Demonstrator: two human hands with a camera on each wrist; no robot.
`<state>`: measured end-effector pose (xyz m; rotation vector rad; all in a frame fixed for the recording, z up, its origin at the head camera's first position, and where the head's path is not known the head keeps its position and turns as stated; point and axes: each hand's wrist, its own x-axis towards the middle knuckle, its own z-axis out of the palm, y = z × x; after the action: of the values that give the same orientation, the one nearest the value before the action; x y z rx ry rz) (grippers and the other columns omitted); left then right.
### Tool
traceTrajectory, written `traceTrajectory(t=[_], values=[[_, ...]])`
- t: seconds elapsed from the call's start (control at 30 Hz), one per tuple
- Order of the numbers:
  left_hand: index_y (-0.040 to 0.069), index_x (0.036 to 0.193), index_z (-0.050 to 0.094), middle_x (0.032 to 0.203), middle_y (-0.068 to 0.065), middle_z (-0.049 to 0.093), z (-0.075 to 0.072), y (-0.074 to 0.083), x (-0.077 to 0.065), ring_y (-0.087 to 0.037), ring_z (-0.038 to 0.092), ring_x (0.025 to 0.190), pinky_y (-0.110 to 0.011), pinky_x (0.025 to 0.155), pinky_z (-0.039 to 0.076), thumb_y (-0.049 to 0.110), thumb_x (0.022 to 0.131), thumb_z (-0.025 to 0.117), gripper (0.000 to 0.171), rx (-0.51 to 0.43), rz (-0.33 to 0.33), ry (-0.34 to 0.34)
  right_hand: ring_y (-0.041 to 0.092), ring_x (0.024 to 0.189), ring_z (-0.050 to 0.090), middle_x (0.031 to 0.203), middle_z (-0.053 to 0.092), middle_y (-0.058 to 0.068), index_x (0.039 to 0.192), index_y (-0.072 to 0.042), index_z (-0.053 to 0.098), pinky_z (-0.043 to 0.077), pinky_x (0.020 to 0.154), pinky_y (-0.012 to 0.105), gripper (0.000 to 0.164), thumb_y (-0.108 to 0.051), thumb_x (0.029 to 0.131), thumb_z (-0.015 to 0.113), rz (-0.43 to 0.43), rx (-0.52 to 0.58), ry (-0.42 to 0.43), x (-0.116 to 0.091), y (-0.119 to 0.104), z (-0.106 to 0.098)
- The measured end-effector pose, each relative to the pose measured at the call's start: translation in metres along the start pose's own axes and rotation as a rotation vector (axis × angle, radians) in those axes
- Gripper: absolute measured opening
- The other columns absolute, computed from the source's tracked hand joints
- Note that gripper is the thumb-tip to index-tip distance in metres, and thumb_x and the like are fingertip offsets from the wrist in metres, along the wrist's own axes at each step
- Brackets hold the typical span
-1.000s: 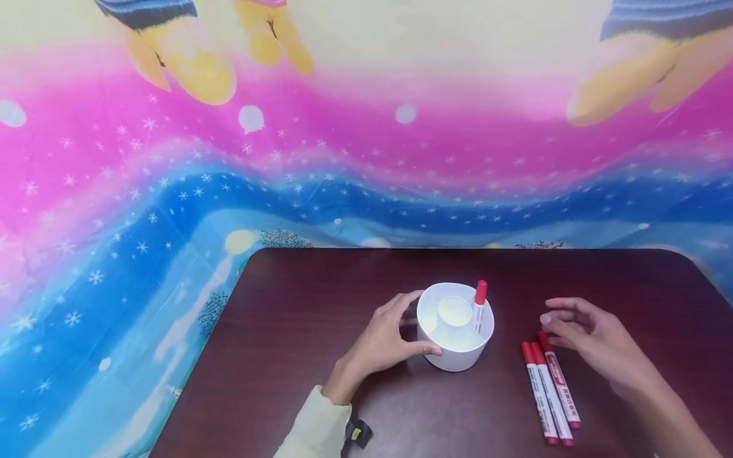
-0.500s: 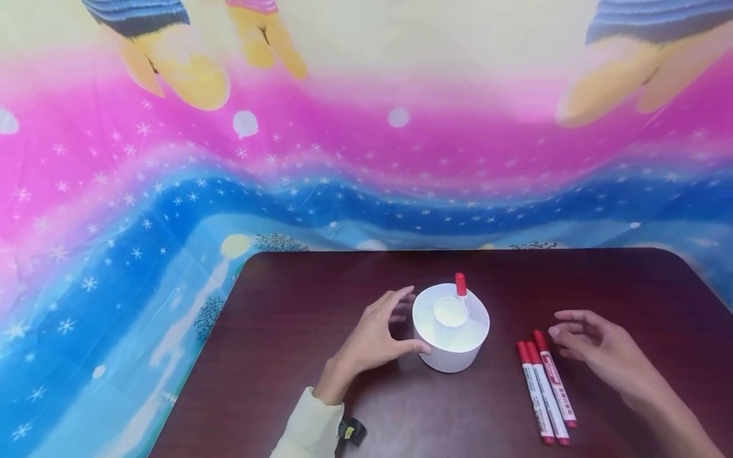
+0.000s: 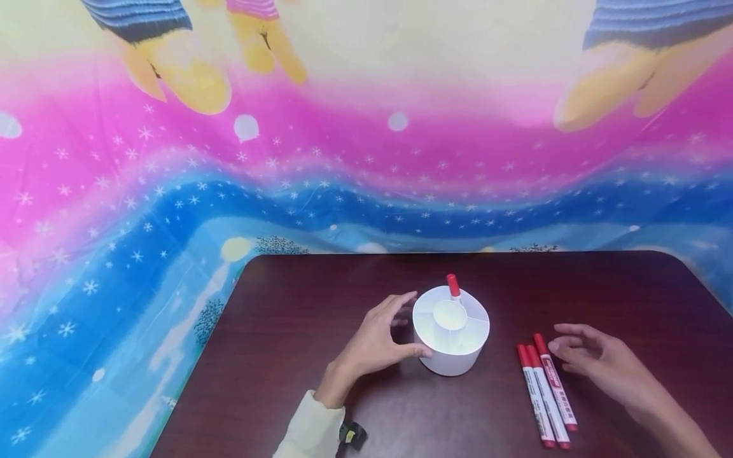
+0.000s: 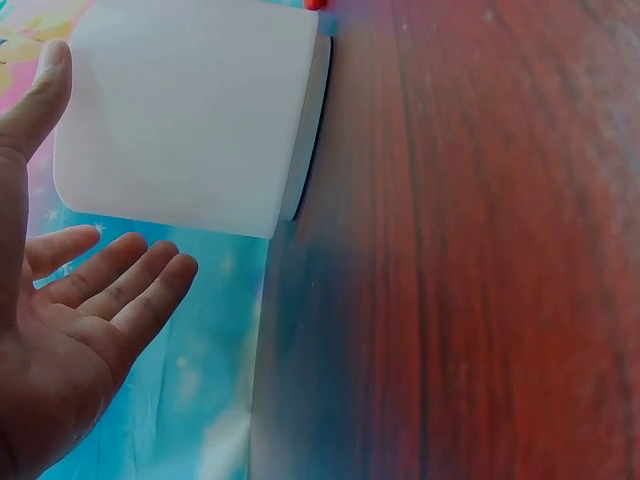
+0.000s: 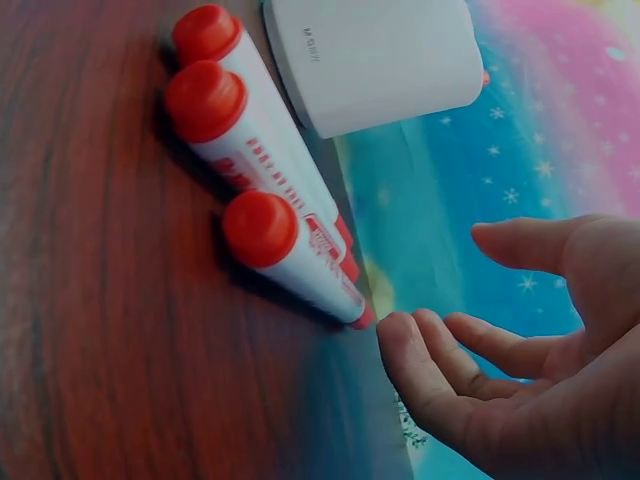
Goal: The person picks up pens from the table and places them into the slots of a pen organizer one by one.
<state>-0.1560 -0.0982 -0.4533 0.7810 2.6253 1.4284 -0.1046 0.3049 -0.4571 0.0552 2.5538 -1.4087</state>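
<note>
A round white pen organizer (image 3: pixel 451 362) with a central cup and divided compartments stands upright on the table. One red-capped marker (image 3: pixel 453 286) leans in its back compartment, cap up. At the organizer's left side is my left hand (image 3: pixel 375 343), thumb and fingers spread; the left wrist view shows a gap between the fingers (image 4: pixel 140 285) and the white wall. Three red-and-white markers (image 3: pixel 544 394) lie side by side to the right, caps pointing away from me. Just right of their caps hovers my right hand (image 3: pixel 601 362), fingers loosely bent around nothing.
The dark wooden table (image 3: pixel 286 318) has rounded back corners. Behind it hangs a colourful snow-patterned cloth (image 3: pixel 343 159). A black strap piece with a yellow mark (image 3: pixel 352 436) sits by the left sleeve (image 3: pixel 314 426).
The organizer has turned, carrying its upright marker from the right side to the back. My left hand has come slightly away from it. My right hand has drawn slightly back from the marker caps.
</note>
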Motion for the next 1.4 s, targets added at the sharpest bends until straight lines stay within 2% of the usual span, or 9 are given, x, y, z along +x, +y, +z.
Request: traceTrajectory(t=[0.1, 0.3, 0.5, 0.9, 1.13, 1.23, 1.4], values=[[0.019, 0.162, 0.046, 0.147, -0.001, 0.061, 0.001, 0.0, 0.0, -0.017, 0.07, 0.123, -0.025, 0.105, 0.059, 0.04, 0.077, 0.099, 0.102, 0.01, -0.001, -0.004, -0.004, 0.097, 0.071, 0.135, 0.066, 0.024, 0.157, 0.011, 0.04, 0.063, 0.082, 0.021, 0.071, -0.033, 0.108, 0.067, 0.037, -0.014, -0.02, 0.0, 0.002, 0.0], [0.02, 0.162, 0.046, 0.15, 0.001, 0.06, 0.001, 0.0, 0.0, -0.017, 0.071, 0.121, -0.025, 0.105, 0.059, 0.041, 0.076, 0.099, 0.103, 0.013, -0.021, -0.008, -0.008, 0.096, 0.067, 0.133, 0.066, 0.026, 0.154, 0.015, 0.041, 0.062, 0.079, 0.021, 0.069, -0.027, 0.106, 0.07, 0.022, -0.018, -0.019, 0.003, 0.006, 0.002], [0.019, 0.162, 0.046, 0.148, 0.0, 0.061, 0.0, 0.0, 0.0, -0.018, 0.071, 0.122, -0.026, 0.105, 0.059, 0.042, 0.076, 0.099, 0.103, 0.022, -0.023, -0.008, -0.013, 0.094, 0.062, 0.135, 0.066, 0.027, 0.154, 0.013, 0.043, 0.058, 0.077, 0.019, 0.071, -0.029, 0.104, 0.073, 0.035, -0.071, -0.028, 0.004, 0.005, 0.003], [0.016, 0.162, 0.046, 0.149, 0.0, 0.06, 0.0, -0.001, 0.002, -0.017, 0.071, 0.122, -0.025, 0.105, 0.059, 0.04, 0.077, 0.099, 0.104, 0.035, -0.023, -0.023, -0.012, 0.095, 0.062, 0.135, 0.067, 0.026, 0.155, 0.013, 0.041, 0.06, 0.077, 0.021, 0.077, -0.033, 0.103, 0.075, 0.064, -0.095, -0.095, 0.009, 0.006, -0.001], [0.017, 0.162, 0.048, 0.147, 0.001, 0.062, 0.001, -0.002, 0.002, -0.016, 0.072, 0.117, -0.026, 0.104, 0.06, 0.04, 0.076, 0.1, 0.103, 0.049, -0.012, -0.014, -0.01, 0.095, 0.064, 0.135, 0.067, 0.027, 0.154, 0.013, 0.042, 0.059, 0.077, 0.021, 0.078, -0.032, 0.101, 0.077, 0.053, -0.099, -0.086, 0.011, 0.007, 0.0], [0.016, 0.162, 0.048, 0.148, 0.001, 0.062, 0.001, -0.003, 0.002, -0.017, 0.073, 0.117, -0.027, 0.104, 0.06, 0.041, 0.076, 0.1, 0.104, 0.051, -0.014, -0.013, -0.004, 0.097, 0.067, 0.134, 0.067, 0.028, 0.153, 0.014, 0.042, 0.059, 0.077, 0.021, 0.079, -0.032, 0.1, 0.079, 0.061, -0.106, -0.076, 0.011, 0.007, 0.0], [0.014, 0.162, 0.047, 0.147, 0.0, 0.062, 0.003, -0.002, 0.002, -0.016, 0.072, 0.118, -0.027, 0.104, 0.06, 0.041, 0.076, 0.099, 0.104, 0.05, -0.01, -0.02, 0.018, 0.107, 0.073, 0.133, 0.067, 0.029, 0.153, 0.014, 0.044, 0.06, 0.075, 0.022, 0.081, -0.033, 0.098, 0.081, 0.091, -0.117, -0.071, 0.011, 0.008, 0.001]])
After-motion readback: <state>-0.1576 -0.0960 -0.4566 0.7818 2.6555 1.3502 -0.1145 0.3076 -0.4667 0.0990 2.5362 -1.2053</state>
